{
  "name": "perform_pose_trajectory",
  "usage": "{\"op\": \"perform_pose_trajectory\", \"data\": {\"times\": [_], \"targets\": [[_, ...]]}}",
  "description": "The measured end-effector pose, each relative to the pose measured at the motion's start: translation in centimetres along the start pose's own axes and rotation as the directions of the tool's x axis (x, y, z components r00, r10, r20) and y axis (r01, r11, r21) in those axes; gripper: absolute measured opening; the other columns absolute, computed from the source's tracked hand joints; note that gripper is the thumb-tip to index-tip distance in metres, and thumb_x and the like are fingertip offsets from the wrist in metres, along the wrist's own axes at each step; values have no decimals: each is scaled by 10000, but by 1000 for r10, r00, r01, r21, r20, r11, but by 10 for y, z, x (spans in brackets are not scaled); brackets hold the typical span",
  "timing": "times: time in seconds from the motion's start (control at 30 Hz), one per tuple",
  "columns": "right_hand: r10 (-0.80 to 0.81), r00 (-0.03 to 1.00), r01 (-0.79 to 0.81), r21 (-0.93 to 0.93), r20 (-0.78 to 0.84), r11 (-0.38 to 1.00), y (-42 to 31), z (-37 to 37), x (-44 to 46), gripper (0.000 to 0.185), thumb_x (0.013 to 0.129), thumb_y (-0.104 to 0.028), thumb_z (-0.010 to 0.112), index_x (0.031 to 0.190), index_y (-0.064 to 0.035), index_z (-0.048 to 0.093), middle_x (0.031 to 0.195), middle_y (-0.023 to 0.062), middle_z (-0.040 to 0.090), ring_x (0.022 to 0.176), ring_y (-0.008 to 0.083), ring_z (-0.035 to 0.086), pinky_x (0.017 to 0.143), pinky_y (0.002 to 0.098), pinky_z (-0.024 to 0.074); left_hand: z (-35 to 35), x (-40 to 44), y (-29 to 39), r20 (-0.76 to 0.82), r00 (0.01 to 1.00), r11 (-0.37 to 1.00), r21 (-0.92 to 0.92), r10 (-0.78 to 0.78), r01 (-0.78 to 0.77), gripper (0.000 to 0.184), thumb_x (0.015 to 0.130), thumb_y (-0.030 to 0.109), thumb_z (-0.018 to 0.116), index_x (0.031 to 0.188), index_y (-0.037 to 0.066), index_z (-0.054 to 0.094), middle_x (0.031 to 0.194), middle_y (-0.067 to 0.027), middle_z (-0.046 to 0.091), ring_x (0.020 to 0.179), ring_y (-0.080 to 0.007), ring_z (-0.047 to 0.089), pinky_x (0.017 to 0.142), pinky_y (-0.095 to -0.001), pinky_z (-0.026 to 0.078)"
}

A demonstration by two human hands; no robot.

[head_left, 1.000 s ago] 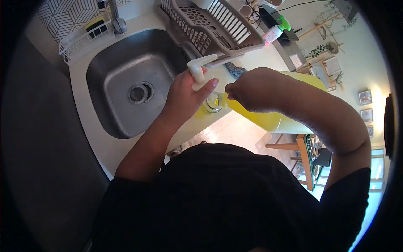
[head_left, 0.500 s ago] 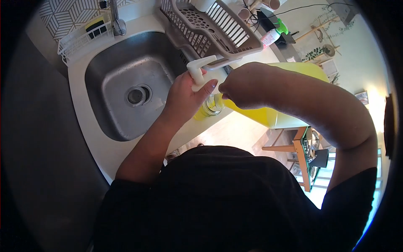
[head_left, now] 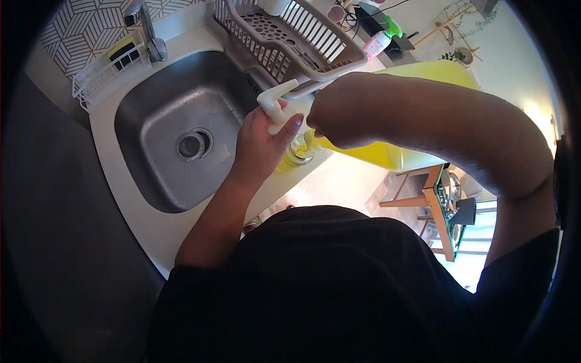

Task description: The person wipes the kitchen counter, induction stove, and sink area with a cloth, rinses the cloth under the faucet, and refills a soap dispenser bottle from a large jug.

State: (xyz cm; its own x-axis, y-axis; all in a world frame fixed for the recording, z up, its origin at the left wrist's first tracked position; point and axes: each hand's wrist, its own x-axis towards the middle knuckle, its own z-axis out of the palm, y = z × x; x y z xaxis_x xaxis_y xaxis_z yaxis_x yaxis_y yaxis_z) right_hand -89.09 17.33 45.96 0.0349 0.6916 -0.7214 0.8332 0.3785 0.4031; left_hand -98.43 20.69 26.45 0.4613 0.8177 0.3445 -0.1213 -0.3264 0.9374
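Note:
Closed round a white pump top (head_left: pixel 273 104), my left hand (head_left: pixel 257 144) is above the counter's front edge beside the sink. My right hand (head_left: pixel 336 115) grips a large translucent jug (head_left: pixel 387 155) of yellow liquid, tipped on its side; its handle is hidden by the hand. The jug's mouth is at the opening of a clear jar (head_left: pixel 293 160), which has yellow liquid in it and stands upright on the counter. My left thumb is just above the jar, partly covering the view of it.
To the left lies a steel sink (head_left: pixel 163 175) with a tap (head_left: pixel 148 36) and a white wire rack (head_left: pixel 112 66) holding a sponge. A taupe dish drainer (head_left: pixel 327 72) stands behind the jar. Beyond it is a spray bottle (head_left: pixel 381 42) with a green top.
The camera view has shifted slightly. Both hands keep their holds, with the jug still tipped at the jar and the pump top still in my left hand.

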Motion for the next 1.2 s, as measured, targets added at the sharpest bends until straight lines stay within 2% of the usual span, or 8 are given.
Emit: {"op": "perform_pose_trajectory", "data": {"times": [0.17,0.3,0.37,0.77,0.9,1.1,1.17,1.2], "targets": [[-8,999,9,42,-32,999,-3,-4,-2,223,928,-254,587,1039,-103,707,866,128,702,801,308,691,710,434,539,1,-2,2,-43,998,999,14,44,-44,414,872,334,718,1111,21,590,1054,-154,600,952,-294,621,846,-377,492],[-7,1000,8,-28,28,1000,-1,-7,-4,201,896,-212,605,1008,-85,714,866,129,703,795,297,691,705,426,537,3,-1,-1,-49,995,995,49,92,-89,410,878,326,714,1112,15,585,1069,-141,566,957,-274,612,857,-363,488],[-1,999,2,-25,32,1000,-1,-8,-3,200,894,-209,605,1006,-84,715,866,129,703,794,297,691,705,426,537,6,0,-9,-34,999,995,-94,13,-16,403,880,316,715,1110,13,583,1063,-133,551,965,-273,602,867,-361,482],[12,999,-11,-21,47,1000,-5,-10,-3,192,878,-189,607,995,-84,718,860,129,702,794,295,691,705,422,537,8,-3,-9,-48,999,992,-125,-18,12,414,890,341,700,1120,18,583,1077,-130,566,992,-259,591,883,-357,467],[23,999,-23,-16,44,1000,-9,-11,-1,190,872,-182,607,991,-84,720,859,128,702,794,295,691,705,420,537,7,-3,-11,-49,998,997,-60,42,-45,425,892,352,694,1122,12,581,1078,-131,569,996,-256,590,885,-357,465],[35,997,-34,-17,64,999,-4,-14,-5,188,864,-173,608,985,-84,722,856,128,702,794,294,691,705,418,537,8,-4,-14,-39,999,987,-161,6,-12,454,893,345,697,1152,1,553,1073,-137,571,993,-240,591,892,-352,462],[40,997,-39,-17,65,999,-5,-15,-5,187,862,-169,608,983,-84,722,855,128,702,794,293,691,705,418,537,8,-5,-11,-23,999,982,-186,-24,19,389,942,246,644,1212,13,488,1089,-85,569,996,-137,561,893,-299,464],[44,997,-43,-15,62,999,-6,-15,-5,186,861,-168,608,982,-84,722,855,128,702,794,293,691,705,417,537,8,-4,-9,-24,1000,983,-185,-20,15,389,942,246,644,1212,13,488,1089,-85,569,996,-137,561,893,-299,464]]}}
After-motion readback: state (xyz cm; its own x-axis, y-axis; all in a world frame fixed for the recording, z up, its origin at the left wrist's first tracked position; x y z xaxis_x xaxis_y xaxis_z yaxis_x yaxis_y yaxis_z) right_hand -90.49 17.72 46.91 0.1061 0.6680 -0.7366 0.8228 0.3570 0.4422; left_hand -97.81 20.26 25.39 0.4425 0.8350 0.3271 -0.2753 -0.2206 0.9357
